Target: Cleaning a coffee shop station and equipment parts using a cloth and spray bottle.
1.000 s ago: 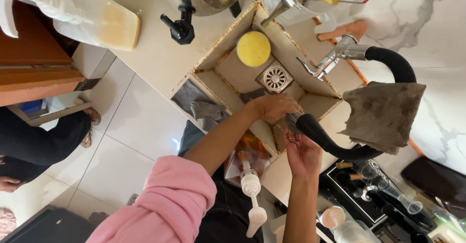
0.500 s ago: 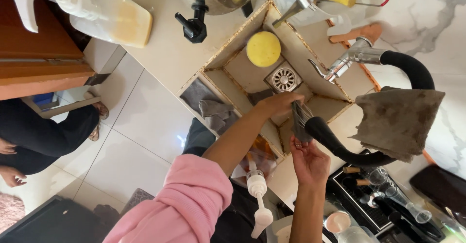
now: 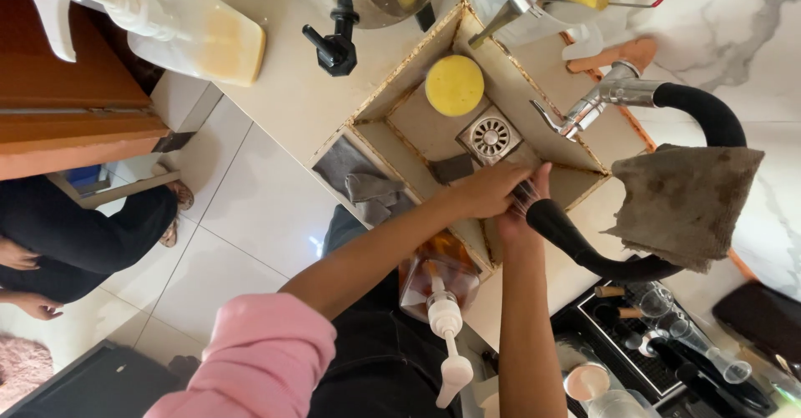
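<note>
Reaching down from a pink sleeve, the left arm crosses over the sink and its left hand lies palm down with the fingers curled, pressed against the right hand. The right forearm comes straight up from the bottom edge, and that hand meets the left one at the mouth of the black flexible hose, where a thin spray of water shows. Both hands are bunched together under the nozzle; whether either one actually clasps the hose end or anything else cannot be told.

Just beyond the joined hands sits the round metal drain, and farther off a yellow sponge rests in the basin. The hose loops away to the right of the hands under a brown rag to a chrome tap. Just short of the hands, at the sink's near edge, stands an amber pump bottle; a grey cloth hangs over the sink's left rim. The counter is pale, the floor white tile, and another person in dark clothes sits at far left.
</note>
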